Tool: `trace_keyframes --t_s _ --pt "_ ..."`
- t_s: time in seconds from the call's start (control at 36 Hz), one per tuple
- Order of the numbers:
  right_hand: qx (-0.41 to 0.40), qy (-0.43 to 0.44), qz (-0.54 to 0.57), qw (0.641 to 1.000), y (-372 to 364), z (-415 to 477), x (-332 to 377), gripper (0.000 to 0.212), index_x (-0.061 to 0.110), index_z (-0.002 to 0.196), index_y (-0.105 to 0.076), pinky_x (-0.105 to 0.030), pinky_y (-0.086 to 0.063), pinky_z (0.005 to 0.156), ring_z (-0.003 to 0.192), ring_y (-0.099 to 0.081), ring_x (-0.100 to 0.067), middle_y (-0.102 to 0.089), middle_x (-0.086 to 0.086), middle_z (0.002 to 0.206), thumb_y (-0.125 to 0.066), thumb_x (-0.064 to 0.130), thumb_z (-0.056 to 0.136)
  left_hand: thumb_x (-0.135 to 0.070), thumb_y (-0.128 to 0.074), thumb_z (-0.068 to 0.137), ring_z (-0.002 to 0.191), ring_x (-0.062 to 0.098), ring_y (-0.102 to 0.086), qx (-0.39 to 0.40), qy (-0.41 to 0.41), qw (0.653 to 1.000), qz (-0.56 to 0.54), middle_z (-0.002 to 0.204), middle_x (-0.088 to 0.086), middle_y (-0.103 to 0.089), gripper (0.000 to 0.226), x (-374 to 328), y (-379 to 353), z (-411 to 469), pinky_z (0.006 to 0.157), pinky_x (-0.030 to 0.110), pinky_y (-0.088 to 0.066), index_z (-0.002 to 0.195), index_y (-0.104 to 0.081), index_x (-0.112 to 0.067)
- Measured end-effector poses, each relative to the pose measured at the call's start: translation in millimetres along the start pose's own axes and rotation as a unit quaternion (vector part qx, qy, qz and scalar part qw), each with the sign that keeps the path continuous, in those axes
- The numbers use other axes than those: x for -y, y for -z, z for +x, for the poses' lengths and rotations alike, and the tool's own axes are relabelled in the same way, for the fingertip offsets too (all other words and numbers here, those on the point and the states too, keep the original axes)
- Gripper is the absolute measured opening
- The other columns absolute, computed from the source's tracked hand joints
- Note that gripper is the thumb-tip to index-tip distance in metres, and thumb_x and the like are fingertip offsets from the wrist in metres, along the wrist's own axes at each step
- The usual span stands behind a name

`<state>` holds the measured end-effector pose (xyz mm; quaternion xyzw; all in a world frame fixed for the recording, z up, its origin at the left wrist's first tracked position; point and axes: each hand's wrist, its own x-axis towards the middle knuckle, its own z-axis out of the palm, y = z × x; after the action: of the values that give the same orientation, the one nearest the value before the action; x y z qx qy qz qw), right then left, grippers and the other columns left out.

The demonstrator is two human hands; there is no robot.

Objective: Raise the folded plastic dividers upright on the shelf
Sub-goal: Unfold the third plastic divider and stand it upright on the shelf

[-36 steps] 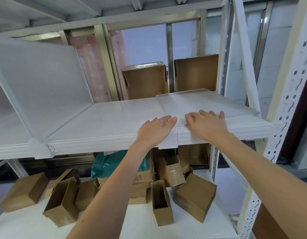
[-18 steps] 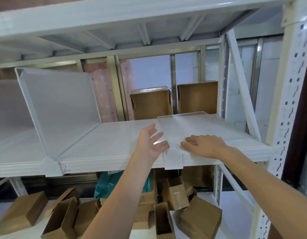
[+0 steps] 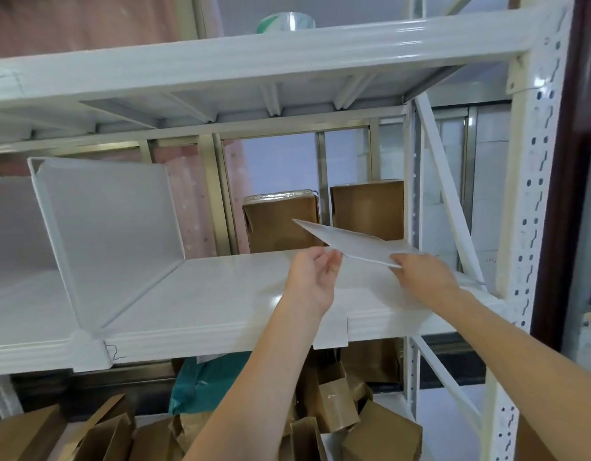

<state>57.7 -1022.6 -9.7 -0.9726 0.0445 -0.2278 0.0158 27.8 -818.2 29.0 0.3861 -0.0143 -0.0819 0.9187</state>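
Note:
A white plastic divider (image 3: 357,245) is tilted up off the white shelf (image 3: 221,294), its left edge raised and its right side low. My left hand (image 3: 315,277) pinches the divider's near left edge. My right hand (image 3: 420,272) grips its near right corner. At the left of the shelf a second white divider (image 3: 111,224) stands upright, with a clip (image 3: 88,349) over the shelf's front lip.
Two brown cardboard boxes (image 3: 280,224) (image 3: 367,211) stand at the back of the shelf. The white rack upright (image 3: 526,227) and a diagonal brace (image 3: 450,201) bound the right side. Several open cardboard boxes (image 3: 330,404) lie on the lower level beside a teal bag (image 3: 204,384).
The divider that lay flat on the shelf has been lifted at its left edge by both hands. The view has tilted upward, showing the shelf above.

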Motion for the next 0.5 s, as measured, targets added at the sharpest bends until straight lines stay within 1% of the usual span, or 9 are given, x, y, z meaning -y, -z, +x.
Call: trace_keyframes --t_s 0.08,0.14,0.22,0.31,0.36,0.42,0.44,0.47,0.5 --pt "-0.043 0.019 -0.03 0.998 15 -1 19 0.025 0.029 0.113 -0.062 -0.029 -0.054 0.065 0.067 -0.06 -0.015 -0.063 0.002 0.082 -0.043 0.036 0.099 -0.001 -0.05 0.094 0.106 0.023 -0.064 0.022 -0.038 0.998 0.05 0.112 0.015 -0.065 0.023 3 3 6 0.095 0.033 -0.051 0.116 -0.055 0.001" --pt "-0.06 0.037 -0.038 0.997 27 -1 38 0.027 0.028 0.107 -0.064 -0.034 -0.057 0.068 0.067 -0.062 -0.019 -0.063 0.002 0.077 -0.042 0.039 0.098 0.0 -0.051 0.093 0.102 0.02 -0.065 0.022 -0.059 0.983 0.17 0.111 0.008 -0.067 0.027 7 7 8 0.09 0.031 -0.054 0.117 -0.059 -0.01" --pt "-0.069 0.048 0.0 0.996 45 -3 72 0.031 0.024 0.106 -0.065 -0.036 -0.056 0.067 0.067 -0.063 -0.022 -0.064 -0.001 0.079 -0.04 0.039 0.098 0.0 -0.052 0.091 0.109 0.017 -0.058 0.073 -0.052 0.91 0.404 0.118 -0.003 -0.061 0.038 19 8 3 0.095 0.033 -0.05 0.121 -0.058 -0.024" --pt "-0.069 0.041 0.074 0.994 62 -5 102 0.04 0.017 0.103 -0.063 -0.036 -0.049 0.064 0.071 -0.058 -0.026 -0.057 -0.004 0.081 -0.035 0.045 0.1 -0.009 -0.057 0.088 0.115 0.02 -0.051 0.128 -0.05 0.821 0.554 0.121 0.001 -0.058 0.037 31 5 -7 0.099 0.036 -0.045 0.124 -0.053 -0.019" --pt "-0.075 0.038 0.109 0.99 70 -5 116 0.038 0.014 0.103 -0.062 -0.036 -0.044 0.062 0.074 -0.056 -0.029 -0.055 -0.007 0.082 -0.035 0.041 0.1 -0.027 -0.062 0.085 0.114 0.02 -0.052 0.162 -0.064 0.756 0.631 0.121 0.002 -0.058 0.042 39 -1 -13 0.096 0.036 -0.046 0.124 -0.05 -0.018" --pt "-0.085 0.034 0.144 0.985 74 -7 127 0.033 0.014 0.103 -0.06 -0.034 -0.04 0.062 0.074 -0.054 -0.029 -0.055 -0.007 0.084 -0.036 0.037 0.101 -0.051 -0.048 0.079 0.117 0.024 -0.05 0.161 -0.086 0.665 0.724 0.122 0.004 -0.056 0.049 43 -3 -15 0.1 0.04 -0.042 0.118 -0.049 -0.021" --pt "-0.088 0.033 0.158 0.983 75 -8 131 0.03 0.015 0.102 -0.059 -0.034 -0.04 0.062 0.074 -0.054 -0.029 -0.055 -0.007 0.084 -0.038 0.036 0.1 -0.054 -0.036 0.078 0.117 0.027 -0.049 0.148 -0.102 0.643 0.744 0.121 0.007 -0.056 0.046 42 -2 -15 0.101 0.043 -0.041 0.11 -0.049 -0.022" --pt "-0.088 0.032 0.171 0.981 77 -10 134 0.027 0.016 0.101 -0.058 -0.034 -0.04 0.062 0.075 -0.055 -0.029 -0.055 -0.007 0.084 -0.039 0.034 0.1 -0.051 -0.033 0.079 0.115 0.031 -0.051 0.125 -0.1 0.652 0.741 0.118 0.01 -0.058 0.038 43 2 -7 0.1 0.046 -0.043 0.101 -0.049 -0.024" --pt "-0.089 0.033 0.185 0.978 78 -12 136 0.025 0.017 0.101 -0.058 -0.033 -0.041 0.062 0.075 -0.056 -0.029 -0.055 -0.007 0.084 -0.04 0.033 0.1 -0.048 -0.034 0.08 0.111 0.033 -0.054 0.107 -0.109 0.678 0.719 0.113 0.012 -0.06 0.033 42 7 -2 0.097 0.047 -0.046 0.095 -0.05 -0.023"
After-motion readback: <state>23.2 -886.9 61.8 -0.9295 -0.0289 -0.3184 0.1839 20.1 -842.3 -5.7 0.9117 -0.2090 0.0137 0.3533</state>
